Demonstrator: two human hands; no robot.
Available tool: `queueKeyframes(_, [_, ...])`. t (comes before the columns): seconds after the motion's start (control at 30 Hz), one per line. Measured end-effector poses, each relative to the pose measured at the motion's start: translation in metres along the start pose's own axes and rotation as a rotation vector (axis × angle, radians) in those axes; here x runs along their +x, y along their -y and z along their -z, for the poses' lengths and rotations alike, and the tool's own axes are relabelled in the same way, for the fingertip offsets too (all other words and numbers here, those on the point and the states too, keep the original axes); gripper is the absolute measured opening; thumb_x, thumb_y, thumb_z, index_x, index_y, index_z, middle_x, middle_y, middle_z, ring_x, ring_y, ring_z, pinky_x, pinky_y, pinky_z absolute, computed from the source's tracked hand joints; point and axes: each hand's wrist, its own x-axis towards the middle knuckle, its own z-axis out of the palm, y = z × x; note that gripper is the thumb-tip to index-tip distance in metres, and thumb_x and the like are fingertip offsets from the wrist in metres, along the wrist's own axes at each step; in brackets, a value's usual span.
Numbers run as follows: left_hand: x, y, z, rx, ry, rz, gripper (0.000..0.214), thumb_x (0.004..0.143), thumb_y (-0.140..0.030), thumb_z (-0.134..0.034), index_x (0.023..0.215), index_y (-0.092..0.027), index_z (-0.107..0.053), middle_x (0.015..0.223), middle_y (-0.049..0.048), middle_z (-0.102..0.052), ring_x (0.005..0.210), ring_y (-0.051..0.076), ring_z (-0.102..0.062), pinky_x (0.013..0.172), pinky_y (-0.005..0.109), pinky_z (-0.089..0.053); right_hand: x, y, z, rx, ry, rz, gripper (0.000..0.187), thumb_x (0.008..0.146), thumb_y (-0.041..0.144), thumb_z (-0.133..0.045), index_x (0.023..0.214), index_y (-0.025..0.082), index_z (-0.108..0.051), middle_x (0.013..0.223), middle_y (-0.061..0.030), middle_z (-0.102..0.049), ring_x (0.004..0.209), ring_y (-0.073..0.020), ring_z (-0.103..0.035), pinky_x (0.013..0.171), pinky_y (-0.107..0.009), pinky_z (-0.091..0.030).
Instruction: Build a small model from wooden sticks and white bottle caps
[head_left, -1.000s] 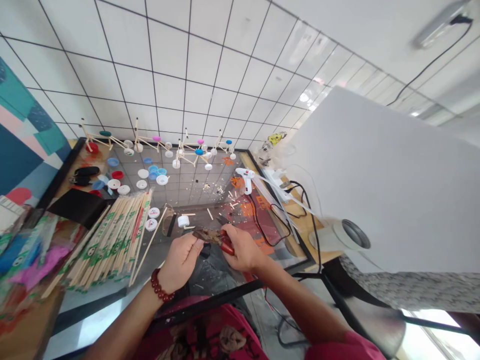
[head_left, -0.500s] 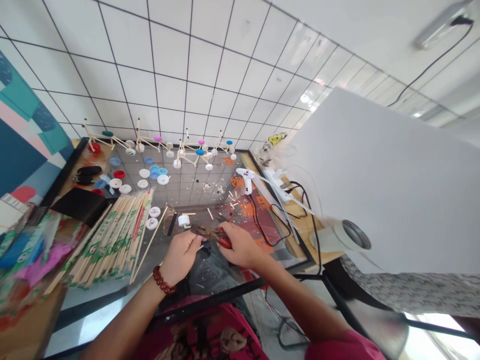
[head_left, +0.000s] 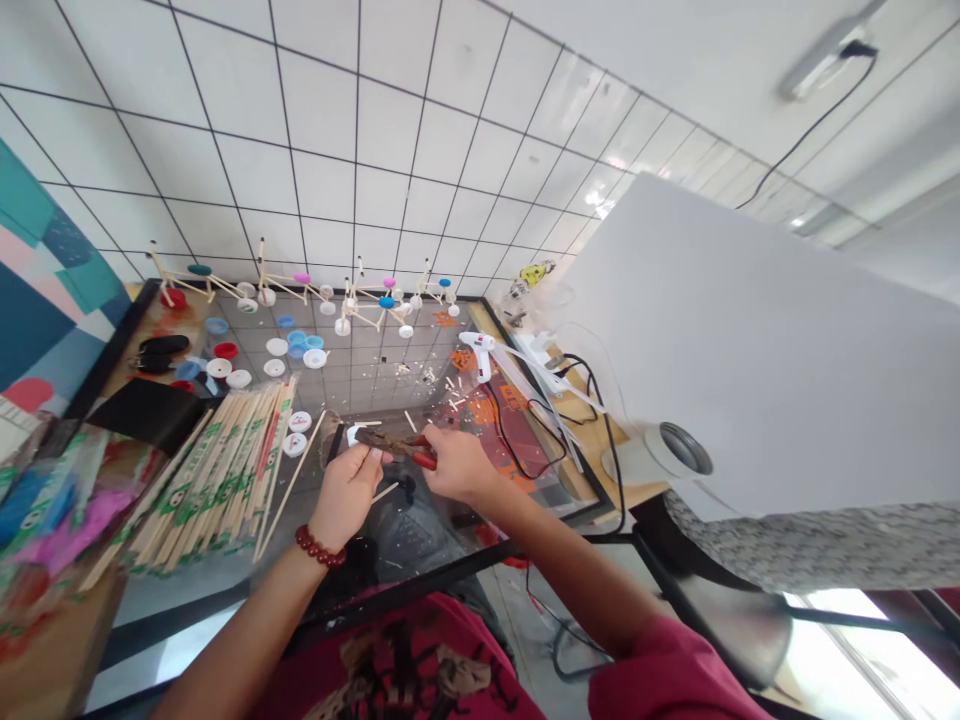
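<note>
My right hand (head_left: 459,465) is closed around the red handles of a pair of worn, rusty pliers (head_left: 397,445). The jaws point left, over the fingertips of my left hand (head_left: 349,490). That left hand is pinched, thumb against fingers, right under the jaws; whatever it holds is too small and covered to name. Behind the jaws sits a white bottle cap (head_left: 352,434), partly hidden. A short piece of wooden stick (head_left: 385,493) shows just right of my left hand.
Wrapped chopsticks (head_left: 217,470) lie in a bundle at left. Loose bottle caps (head_left: 276,347) are scattered behind them, with stick-and-cap models (head_left: 367,310) along the back edge. A white glue gun (head_left: 480,350) with its cable stands at right, near wood scraps (head_left: 454,390).
The pliers and both hands have shifted slightly left and up, and the jaws now cover part of the white cap. The whole view has also moved a little.
</note>
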Motion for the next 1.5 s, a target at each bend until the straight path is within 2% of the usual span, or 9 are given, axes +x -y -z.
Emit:
queueKeyframes(0.17, [-0.002,-0.009,0.0,-0.309,0.13,0.084,0.048,0.075,-0.063,-0.079,0.081,-0.017,-0.066,0.054,-0.0081,-0.042,0.04,0.004,-0.026,0.04,0.019,-0.017,0.004,-0.019,0.013,0.015,-0.088,-0.263,0.029,0.098,0.041,-0.057,0.117,0.021,-0.065,0.108,-0.0115,-0.08,0.101,-0.0281,-0.075,0.078,-0.031,-0.048])
queueKeyframes(0.33, [-0.006,-0.018,0.001,-0.421,0.173,0.095,0.047,0.073,-0.053,-0.084,0.095,-0.015,-0.071,0.062,-0.0051,-0.053,0.045,0.006,-0.039,0.041,0.018,-0.027,-0.012,-0.056,0.012,0.012,-0.083,-0.459,0.046,0.092,0.057,-0.067,0.118,0.018,-0.066,0.114,-0.0161,-0.078,0.11,-0.0348,-0.073,0.082,-0.036,-0.05])
queueKeyframes(0.43, [-0.007,-0.016,0.001,-0.37,0.164,0.068,0.048,0.075,-0.051,-0.083,0.103,-0.013,-0.073,0.065,-0.0024,-0.059,0.045,0.006,-0.041,0.041,0.02,-0.031,-0.031,-0.06,0.004,0.151,-0.095,-0.367,0.039,0.096,0.048,-0.063,0.121,0.018,-0.063,0.116,-0.0143,-0.077,0.111,-0.0308,-0.073,0.088,-0.036,-0.05])
queueKeyframes(0.53, [-0.007,-0.009,0.002,-0.286,0.16,0.003,0.046,0.081,-0.05,-0.08,0.109,-0.013,-0.076,0.072,0.0008,-0.066,0.047,0.007,-0.045,0.042,0.021,-0.036,-0.045,-0.046,-0.002,0.327,-0.138,-0.175,0.038,0.099,0.038,-0.058,0.131,0.019,-0.056,0.125,-0.0134,-0.073,0.115,-0.027,-0.07,0.096,-0.036,-0.05])
queueKeyframes(0.6, [-0.007,-0.005,0.002,-0.233,0.153,-0.04,0.045,0.084,-0.05,-0.077,0.113,-0.014,-0.076,0.074,0.0017,-0.068,0.048,0.007,-0.048,0.043,0.021,-0.038,-0.048,-0.035,-0.002,0.401,-0.112,-0.145,0.042,0.098,0.034,-0.059,0.136,0.018,-0.051,0.125,-0.0135,-0.074,0.114,-0.0265,-0.071,0.096,-0.036,-0.05])
queueKeyframes(0.73, [-0.006,-0.004,0.004,-0.178,0.103,-0.054,0.048,0.084,-0.051,-0.076,0.116,-0.015,-0.076,0.077,0.004,-0.072,0.048,0.009,-0.052,0.044,0.022,-0.041,-0.042,-0.03,0.0,0.267,-0.119,-0.295,0.035,0.097,0.032,-0.062,0.128,0.017,-0.053,0.125,-0.017,-0.073,0.114,-0.0302,-0.072,0.091,-0.037,-0.051])
queueKeyframes(0.93, [-0.007,-0.004,0.003,-0.172,0.092,-0.016,0.048,0.08,-0.049,-0.08,0.113,-0.015,-0.077,0.081,0.0074,-0.078,0.053,0.012,-0.061,0.049,0.024,-0.048,-0.037,-0.064,-0.019,0.069,-0.219,-0.482,0.04,0.095,0.04,-0.069,0.125,0.017,-0.056,0.123,-0.0188,-0.073,0.117,-0.033,-0.07,0.09,-0.038,-0.051])
queueKeyframes(1.27, [-0.012,-0.007,-0.001,-0.187,0.09,0.007,0.047,0.081,-0.052,-0.078,0.108,-0.014,-0.077,0.082,0.0075,-0.078,0.057,0.012,-0.063,0.053,0.025,-0.051,-0.035,-0.097,-0.042,0.087,-0.373,-0.482,0.039,0.091,0.035,-0.065,0.123,0.015,-0.06,0.119,-0.0183,-0.069,0.115,-0.0327,-0.065,0.098,-0.043,-0.05])
queueKeyframes(1.5, [-0.012,-0.002,-0.002,-0.003,0.049,-0.163,0.032,0.086,-0.042,-0.073,0.104,-0.017,-0.082,0.087,0.0093,-0.081,0.062,0.015,-0.068,0.062,0.028,-0.059,-0.031,-0.097,-0.045,0.048,-0.364,-0.471,0.044,0.086,0.025,-0.063,0.128,0.014,-0.062,0.119,-0.0167,-0.068,0.114,-0.033,-0.062,0.101,-0.047,-0.046])
